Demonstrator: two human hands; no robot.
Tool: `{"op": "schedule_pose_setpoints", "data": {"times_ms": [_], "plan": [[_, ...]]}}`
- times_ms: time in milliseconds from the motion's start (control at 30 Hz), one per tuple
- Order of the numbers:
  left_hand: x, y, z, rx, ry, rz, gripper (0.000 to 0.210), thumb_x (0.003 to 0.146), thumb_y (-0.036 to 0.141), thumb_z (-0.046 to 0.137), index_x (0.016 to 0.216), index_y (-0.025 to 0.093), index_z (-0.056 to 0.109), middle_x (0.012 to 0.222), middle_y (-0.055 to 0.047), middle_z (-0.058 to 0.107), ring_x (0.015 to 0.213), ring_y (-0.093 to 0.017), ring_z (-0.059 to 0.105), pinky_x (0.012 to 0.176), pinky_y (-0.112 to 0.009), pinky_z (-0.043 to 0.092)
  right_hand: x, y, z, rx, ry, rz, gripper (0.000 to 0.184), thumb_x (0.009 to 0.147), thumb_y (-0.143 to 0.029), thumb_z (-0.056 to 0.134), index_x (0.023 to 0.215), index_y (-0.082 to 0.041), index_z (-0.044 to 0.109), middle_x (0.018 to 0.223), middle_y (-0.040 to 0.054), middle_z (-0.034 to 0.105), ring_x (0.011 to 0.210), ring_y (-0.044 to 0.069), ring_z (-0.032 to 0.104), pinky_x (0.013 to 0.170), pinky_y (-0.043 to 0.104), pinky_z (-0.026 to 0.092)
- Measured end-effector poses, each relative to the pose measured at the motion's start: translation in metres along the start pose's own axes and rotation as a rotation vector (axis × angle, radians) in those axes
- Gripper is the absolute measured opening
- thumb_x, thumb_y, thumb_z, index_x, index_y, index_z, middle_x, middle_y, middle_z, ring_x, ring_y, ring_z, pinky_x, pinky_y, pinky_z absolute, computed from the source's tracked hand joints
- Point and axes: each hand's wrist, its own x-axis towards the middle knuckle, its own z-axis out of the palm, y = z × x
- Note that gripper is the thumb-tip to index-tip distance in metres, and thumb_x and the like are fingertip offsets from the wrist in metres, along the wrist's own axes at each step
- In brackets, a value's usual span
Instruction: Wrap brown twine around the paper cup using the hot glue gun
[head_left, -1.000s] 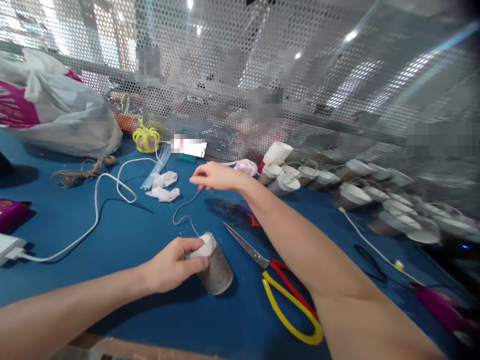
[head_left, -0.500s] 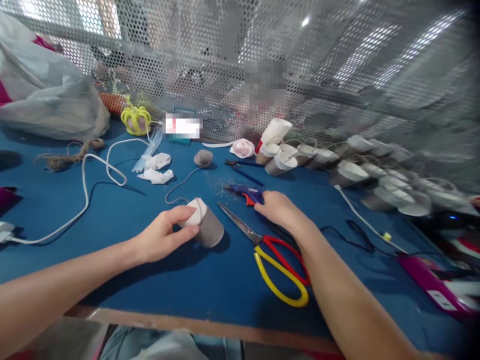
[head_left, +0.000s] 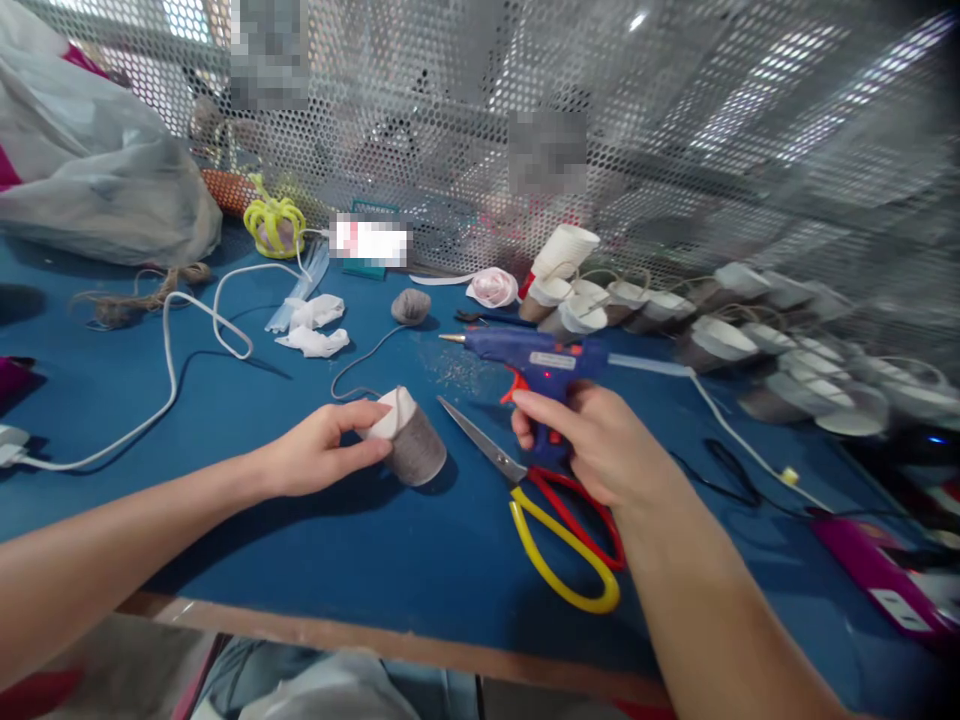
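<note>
My left hand (head_left: 330, 447) pinches the white rim of a paper cup (head_left: 417, 447) wrapped in grey yarn, lying tilted on the blue table. A grey strand runs from the cup to a small yarn ball (head_left: 411, 307) behind it. In my right hand (head_left: 592, 435) is a blue hot glue gun (head_left: 547, 362), lifted over the table with its nozzle to the left and a clear glue stick out of its back. One finger rests by the orange trigger. Scissors (head_left: 517, 475) with red and yellow handles lie between my hands, blades apart.
Several wrapped cups (head_left: 720, 345) with cord handles line the back right. A pink ribbon roll (head_left: 493, 288) and white scraps (head_left: 315, 325) lie behind the cup. A white cable (head_left: 174, 385) crosses the left side; a magenta power strip (head_left: 870, 570) sits right. A perforated metal screen (head_left: 450, 150) stands behind.
My right hand has lifted the glue gun off the table and turned it so its side shows, nozzle pointing left. My left hand and the cup stay nearly where they were.
</note>
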Motion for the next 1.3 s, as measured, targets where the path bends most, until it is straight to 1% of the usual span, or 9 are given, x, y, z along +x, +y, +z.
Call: {"op": "schedule_pose_setpoints", "data": {"times_ms": [133, 233, 367, 500, 667, 833, 1100, 1200, 1300], "plan": [[0.001, -0.001, -0.003, 0.005, -0.003, -0.012, 0.022, 0.082, 0.026, 0.047, 0.089, 0.009, 0.059, 0.088, -0.006, 0.06, 0.088, -0.017, 0.051, 0.084, -0.027, 0.039, -0.022, -0.005, 0.01, -0.086, -0.096, -0.098, 0.016, 0.074, -0.033, 0.058, 0.081, -0.019, 0.06, 0.059, -0.0004, 0.06, 0.045, 0.011, 0.054, 0.047, 0.024, 0.046], [0.002, -0.003, -0.004, -0.024, 0.019, -0.021, 0.023, 0.082, 0.026, 0.047, 0.092, 0.01, 0.059, 0.09, -0.005, 0.059, 0.086, -0.016, 0.051, 0.082, -0.025, 0.04, -0.033, -0.003, 0.014, -0.128, -0.156, -0.095, 0.017, 0.077, -0.033, 0.054, 0.085, -0.02, 0.061, 0.051, -0.0025, 0.056, 0.039, 0.01, 0.051, 0.04, 0.023, 0.045], [0.004, -0.004, -0.005, -0.043, 0.02, -0.045, 0.023, 0.083, 0.026, 0.045, 0.094, 0.009, 0.058, 0.088, -0.005, 0.059, 0.081, -0.015, 0.051, 0.078, -0.024, 0.041, -0.043, -0.002, 0.021, -0.258, -0.08, -0.057, 0.019, 0.073, -0.039, 0.056, 0.069, -0.02, 0.061, 0.038, -0.0043, 0.049, 0.032, 0.011, 0.047, 0.033, 0.022, 0.042], [0.003, -0.003, -0.004, -0.012, 0.016, 0.007, 0.021, 0.083, 0.024, 0.045, 0.091, 0.009, 0.057, 0.089, -0.005, 0.058, 0.082, -0.015, 0.05, 0.079, -0.025, 0.04, -0.048, -0.005, 0.025, -0.481, 0.014, -0.041, 0.034, 0.073, -0.043, 0.055, 0.048, -0.021, 0.052, 0.035, -0.0043, 0.049, 0.033, 0.011, 0.05, 0.037, 0.022, 0.042], [0.002, -0.001, -0.003, -0.012, 0.02, 0.013, 0.023, 0.083, 0.024, 0.044, 0.095, 0.008, 0.057, 0.091, -0.007, 0.059, 0.085, -0.017, 0.052, 0.08, -0.027, 0.041, -0.046, 0.005, 0.016, -0.747, -0.001, -0.309, 0.034, 0.078, -0.042, 0.05, 0.051, -0.024, 0.059, 0.042, -0.0017, 0.057, 0.043, 0.014, 0.056, 0.048, 0.025, 0.046], [0.002, -0.001, -0.004, 0.007, 0.02, 0.035, 0.023, 0.084, 0.024, 0.044, 0.095, 0.009, 0.058, 0.094, -0.007, 0.059, 0.087, -0.017, 0.052, 0.081, -0.027, 0.041, -0.047, 0.011, 0.015, -0.849, -0.038, -0.547, 0.031, 0.082, -0.038, 0.042, 0.078, -0.025, 0.07, 0.051, 0.002, 0.061, 0.055, 0.02, 0.06, 0.058, 0.032, 0.047], [0.002, -0.002, -0.004, 0.01, 0.019, 0.041, 0.022, 0.085, 0.024, 0.044, 0.091, 0.008, 0.057, 0.094, -0.007, 0.058, 0.087, -0.017, 0.051, 0.082, -0.027, 0.041, -0.054, 0.015, 0.021, -0.898, 0.096, -0.509, 0.034, 0.081, -0.044, 0.043, 0.078, -0.023, 0.07, 0.042, 0.0025, 0.054, 0.054, 0.022, 0.059, 0.059, 0.034, 0.048], [0.002, -0.002, -0.004, 0.011, 0.023, 0.04, 0.021, 0.084, 0.024, 0.045, 0.09, 0.008, 0.057, 0.094, -0.007, 0.058, 0.087, -0.017, 0.052, 0.082, -0.027, 0.041, -0.052, 0.01, 0.021, -0.897, 0.082, -0.525, 0.035, 0.082, -0.042, 0.041, 0.078, -0.023, 0.07, 0.043, 0.0028, 0.054, 0.056, 0.022, 0.06, 0.059, 0.034, 0.048], [0.002, -0.002, -0.004, 0.011, 0.02, 0.044, 0.021, 0.084, 0.023, 0.045, 0.093, 0.008, 0.057, 0.093, -0.007, 0.058, 0.086, -0.016, 0.052, 0.081, -0.026, 0.041, -0.051, 0.002, 0.023, -0.863, -0.005, -0.516, 0.032, 0.083, -0.039, 0.041, 0.073, -0.023, 0.068, 0.049, 0.0024, 0.059, 0.054, 0.019, 0.06, 0.057, 0.03, 0.048]]}}
